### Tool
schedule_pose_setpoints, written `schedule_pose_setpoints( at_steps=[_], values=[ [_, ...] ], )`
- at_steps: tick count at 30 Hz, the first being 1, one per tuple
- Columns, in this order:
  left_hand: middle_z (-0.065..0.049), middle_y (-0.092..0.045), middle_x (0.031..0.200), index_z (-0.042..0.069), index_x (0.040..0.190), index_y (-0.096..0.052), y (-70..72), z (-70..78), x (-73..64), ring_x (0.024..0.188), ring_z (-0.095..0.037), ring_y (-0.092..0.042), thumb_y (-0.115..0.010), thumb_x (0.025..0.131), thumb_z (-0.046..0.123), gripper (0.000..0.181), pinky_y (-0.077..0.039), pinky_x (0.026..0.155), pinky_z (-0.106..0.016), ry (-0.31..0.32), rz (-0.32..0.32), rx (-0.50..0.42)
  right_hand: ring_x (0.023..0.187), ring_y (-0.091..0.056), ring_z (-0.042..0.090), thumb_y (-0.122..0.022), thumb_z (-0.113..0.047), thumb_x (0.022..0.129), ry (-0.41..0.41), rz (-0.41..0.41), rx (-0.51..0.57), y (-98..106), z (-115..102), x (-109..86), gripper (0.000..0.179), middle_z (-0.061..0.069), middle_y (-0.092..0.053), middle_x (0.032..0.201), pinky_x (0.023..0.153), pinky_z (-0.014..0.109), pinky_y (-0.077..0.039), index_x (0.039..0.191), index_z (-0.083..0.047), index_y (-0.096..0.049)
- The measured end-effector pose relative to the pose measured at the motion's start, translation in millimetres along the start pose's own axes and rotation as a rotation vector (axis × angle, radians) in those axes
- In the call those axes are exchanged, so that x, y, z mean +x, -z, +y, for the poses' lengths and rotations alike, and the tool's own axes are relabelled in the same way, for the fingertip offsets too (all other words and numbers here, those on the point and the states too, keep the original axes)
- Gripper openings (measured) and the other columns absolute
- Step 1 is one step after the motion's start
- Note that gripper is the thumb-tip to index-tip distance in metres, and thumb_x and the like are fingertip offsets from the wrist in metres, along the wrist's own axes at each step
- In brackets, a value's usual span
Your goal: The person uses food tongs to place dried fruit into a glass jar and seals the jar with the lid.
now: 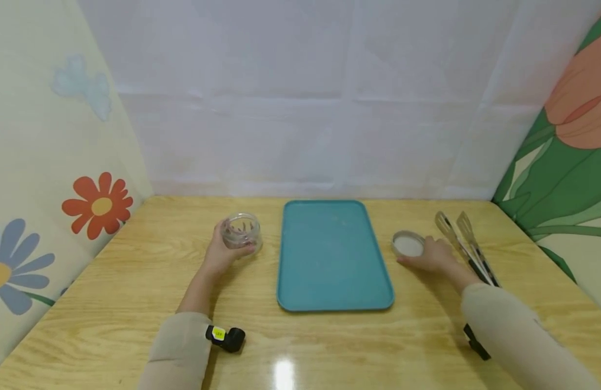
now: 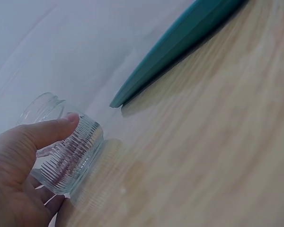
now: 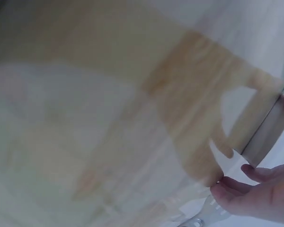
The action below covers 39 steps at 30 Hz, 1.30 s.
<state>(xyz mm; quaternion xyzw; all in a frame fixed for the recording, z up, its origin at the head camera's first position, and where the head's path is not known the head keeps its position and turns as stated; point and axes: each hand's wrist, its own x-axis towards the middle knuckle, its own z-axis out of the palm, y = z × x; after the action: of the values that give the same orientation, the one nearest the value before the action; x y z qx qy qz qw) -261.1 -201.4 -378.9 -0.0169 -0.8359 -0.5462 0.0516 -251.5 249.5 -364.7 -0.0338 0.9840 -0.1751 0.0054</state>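
My left hand (image 1: 220, 255) grips a clear glass jar (image 1: 242, 230) from its left side, to the left of the tray. In the left wrist view, the thumb lies across the front of the ribbed glass jar (image 2: 71, 151), whose mouth has no lid on it. Its base is right at the tabletop. Over to the right of the tray, my right hand (image 1: 434, 255) holds a round lid (image 1: 408, 245) by its rim, its pale face up. The right wrist view shows the lid's edge (image 3: 267, 130) between thumb and fingers, low over the table.
A blue-green rectangular tray (image 1: 331, 254) lies mid-table between the hands. Metal tongs (image 1: 468, 241) with slotted heads and black handles lie beyond the right hand, partly under the right forearm. A white cloth backdrop (image 1: 305, 108) rises behind the wooden table (image 1: 329, 346).
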Motion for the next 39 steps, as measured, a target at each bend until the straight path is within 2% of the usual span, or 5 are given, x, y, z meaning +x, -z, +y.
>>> schedule_pose_setpoints(
  at_steps=[8, 15, 23, 32, 39],
  values=[
    [-0.019, -0.023, 0.135, 0.008, 0.137, -0.012, -3.1, -1.5, -3.4, 0.122, -0.035, -0.021, -0.077, 0.063, 0.027, 0.1, -0.017, 0.097, -0.046, -0.018, 0.062, 0.055, 0.077, -0.05, 0.039, -0.068, -0.046, 0.067, 0.039, 0.065, 0.119, -0.9, -3.7, -3.1, 0.08, 0.031, -0.049, 0.088, 0.064, 0.046, -0.042, 0.101, 0.02, -0.041],
    [-0.02, -0.024, 0.135, 0.006, 0.137, -0.012, -2.6, -0.8, -5.3, 0.121, -0.035, -0.023, -0.078, 0.062, 0.027, 0.101, -0.018, 0.097, -0.045, -0.012, 0.082, 0.053, 0.087, -0.048, 0.044, -0.074, -0.035, 0.065, 0.009, 0.166, 0.294, -3.2, -12.3, -3.4, 0.079, 0.034, -0.047, 0.099, 0.073, 0.05, -0.039, 0.11, 0.018, -0.036],
    [-0.02, -0.028, 0.132, 0.004, 0.135, -0.017, -2.8, 8.6, -5.2, 0.119, -0.034, -0.027, -0.078, 0.062, 0.02, 0.097, -0.02, 0.097, -0.043, -0.018, 0.098, 0.012, 0.094, -0.047, 0.039, -0.074, -0.027, 0.067, 0.045, 0.178, 0.522, -2.1, -26.6, -2.1, 0.074, 0.03, -0.047, 0.106, 0.079, 0.047, -0.038, 0.117, 0.014, -0.037],
    [-0.018, -0.028, 0.132, 0.005, 0.136, -0.017, -15.3, 32.2, -5.8, 0.117, -0.03, -0.029, -0.078, 0.063, 0.019, 0.096, -0.024, 0.095, -0.042, -0.034, 0.011, -0.051, 0.102, -0.044, 0.034, -0.072, -0.032, 0.069, 0.108, 0.026, 0.652, 4.8, -68.0, 4.7, 0.078, 0.024, -0.044, 0.115, 0.082, 0.044, -0.037, 0.123, 0.009, -0.034],
    [-0.016, -0.037, 0.124, 0.007, 0.132, -0.027, -33.3, 49.9, -2.0, 0.108, -0.028, -0.038, -0.08, 0.06, 0.017, 0.09, -0.033, 0.089, -0.04, -0.112, -0.078, -0.092, 0.098, -0.047, 0.03, -0.075, -0.03, 0.066, 0.189, 0.025, 0.622, 13.6, -106.1, 11.3, 0.075, 0.02, -0.048, 0.11, 0.08, 0.042, -0.039, 0.12, 0.007, -0.039]
  ],
)
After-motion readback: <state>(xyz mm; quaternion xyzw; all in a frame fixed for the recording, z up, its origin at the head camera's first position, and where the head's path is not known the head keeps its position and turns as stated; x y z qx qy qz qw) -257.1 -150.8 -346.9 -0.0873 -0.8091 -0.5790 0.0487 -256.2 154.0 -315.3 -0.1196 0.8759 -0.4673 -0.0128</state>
